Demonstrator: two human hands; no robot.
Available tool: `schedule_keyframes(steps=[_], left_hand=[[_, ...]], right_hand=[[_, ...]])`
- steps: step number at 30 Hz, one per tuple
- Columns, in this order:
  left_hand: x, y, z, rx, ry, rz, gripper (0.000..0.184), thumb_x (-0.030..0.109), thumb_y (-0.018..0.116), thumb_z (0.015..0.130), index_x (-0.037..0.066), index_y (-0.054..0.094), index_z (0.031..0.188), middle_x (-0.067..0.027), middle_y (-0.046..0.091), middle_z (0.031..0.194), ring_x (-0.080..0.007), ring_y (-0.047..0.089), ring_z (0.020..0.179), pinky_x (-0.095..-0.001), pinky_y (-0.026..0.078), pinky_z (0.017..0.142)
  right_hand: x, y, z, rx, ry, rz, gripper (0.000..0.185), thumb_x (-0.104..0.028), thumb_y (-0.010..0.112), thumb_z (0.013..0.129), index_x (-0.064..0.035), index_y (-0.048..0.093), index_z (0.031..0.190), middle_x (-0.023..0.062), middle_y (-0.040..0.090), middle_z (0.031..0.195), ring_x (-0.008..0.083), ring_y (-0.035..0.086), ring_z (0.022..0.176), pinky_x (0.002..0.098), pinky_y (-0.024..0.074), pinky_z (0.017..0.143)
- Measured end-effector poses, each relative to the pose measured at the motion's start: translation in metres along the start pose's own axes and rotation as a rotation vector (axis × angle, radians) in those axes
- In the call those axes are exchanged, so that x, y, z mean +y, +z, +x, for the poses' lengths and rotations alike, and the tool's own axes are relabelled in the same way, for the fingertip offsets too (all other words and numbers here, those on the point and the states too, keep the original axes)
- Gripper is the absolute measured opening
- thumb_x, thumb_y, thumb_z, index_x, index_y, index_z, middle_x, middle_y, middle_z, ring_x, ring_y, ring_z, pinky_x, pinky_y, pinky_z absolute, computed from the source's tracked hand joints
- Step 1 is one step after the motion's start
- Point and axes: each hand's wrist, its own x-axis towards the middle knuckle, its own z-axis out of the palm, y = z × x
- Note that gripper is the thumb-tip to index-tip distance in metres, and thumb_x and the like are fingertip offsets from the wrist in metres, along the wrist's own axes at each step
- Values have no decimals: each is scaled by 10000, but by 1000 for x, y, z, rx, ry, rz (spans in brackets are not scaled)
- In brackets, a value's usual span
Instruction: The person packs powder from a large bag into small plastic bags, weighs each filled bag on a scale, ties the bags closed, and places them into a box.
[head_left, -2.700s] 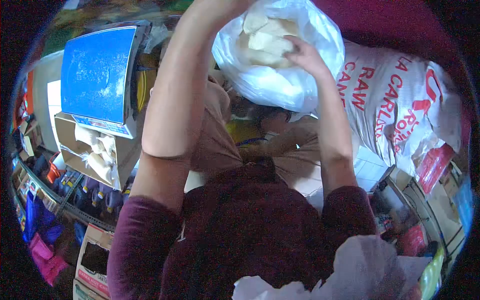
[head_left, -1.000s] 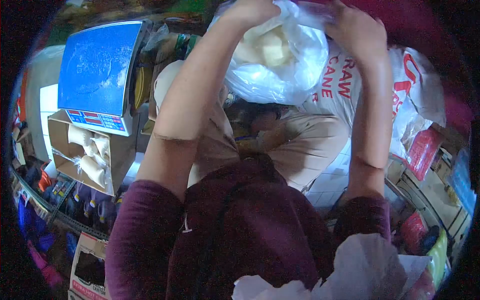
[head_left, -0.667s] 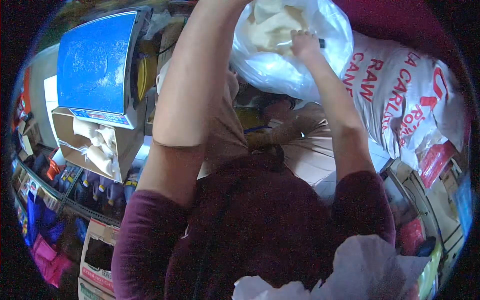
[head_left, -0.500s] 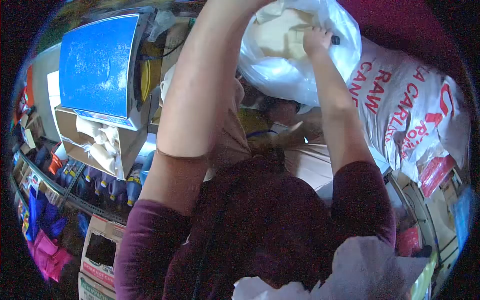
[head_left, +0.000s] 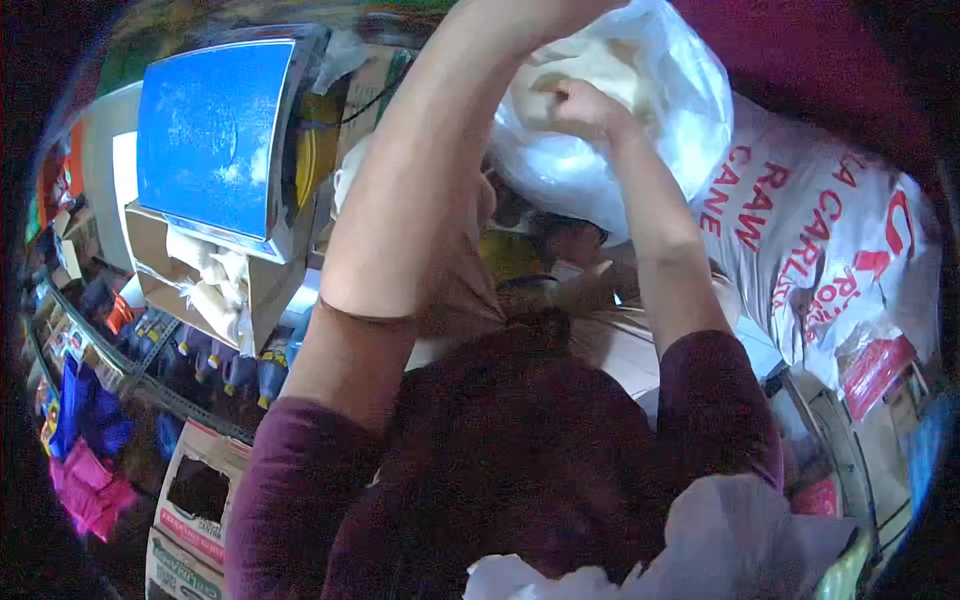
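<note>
My right hand (head_left: 588,112) is closed like a fist inside the mouth of a translucent plastic bag (head_left: 690,120). The bag holds a pale cream powder or fine grain (head_left: 600,68). What the fingers grip is hidden, though a dark stub showed beside them in the earlier frame. My left forearm (head_left: 400,200) stretches up past the bag's left side, and its hand lies beyond the top edge of the view.
To the left, a scale with a blue platform (head_left: 215,135) stands over an open cardboard box (head_left: 265,305) containing small white filled bags (head_left: 212,290). A printed white sack (head_left: 810,230) leans at right. Bottles (head_left: 232,372) line a shelf at lower left.
My right hand has moved left across the bag's opening and turned. The dark stub beside it no longer shows. My left arm has shifted slightly to the right.
</note>
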Motion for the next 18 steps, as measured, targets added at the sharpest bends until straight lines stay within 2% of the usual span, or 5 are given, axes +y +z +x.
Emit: schedule_keyframes(steps=[4, 6, 8, 13, 18], left_hand=[[-7, 7, 6, -46, 29, 98, 429, 5, 548, 677, -49, 628, 1094, -221, 647, 1054, -280, 629, 1006, -300, 472, 876], [0, 4, 2, -195, -248, -97, 453, 3, 526, 658, -54, 630, 1094, -211, 658, 1045, -251, 640, 964, -297, 480, 850], [-28, 18, 3, -74, -34, -94, 461, -8, 505, 643, -66, 632, 1083, -189, 676, 976, -222, 648, 866, -295, 498, 791], [12, 4, -9, -241, -343, -84, 498, -3, 509, 660, -38, 611, 1147, -152, 678, 948, -202, 642, 813, -293, 504, 759], [11, 13, -17, -227, -292, -100, 517, 11, 535, 678, -21, 588, 1192, -149, 673, 1005, -194, 641, 846, -305, 503, 766]], right_hand=[[-2, -39, -48, 49, 11, 427, 594, -173, 688, 705, -52, 542, 1268, 69, 604, 990, 152, 565, 880, 269, 456, 827], [-17, -58, -84, 181, 6, 272, 562, -169, 680, 738, -38, 540, 1266, 55, 608, 1016, 143, 571, 890, 257, 459, 818], [-24, -79, -113, 324, -111, 182, 562, -158, 671, 750, -25, 524, 1275, 70, 610, 1045, 157, 571, 937, 266, 445, 864], [-88, -118, -196, 574, -193, -10, 556, -210, 689, 716, -77, 565, 1242, 129, 644, 1064, 189, 599, 951, 290, 462, 859], [-154, -132, -222, 706, -78, -312, 503, -239, 666, 767, -42, 556, 1217, 138, 656, 1049, 205, 626, 963, 305, 459, 879]])
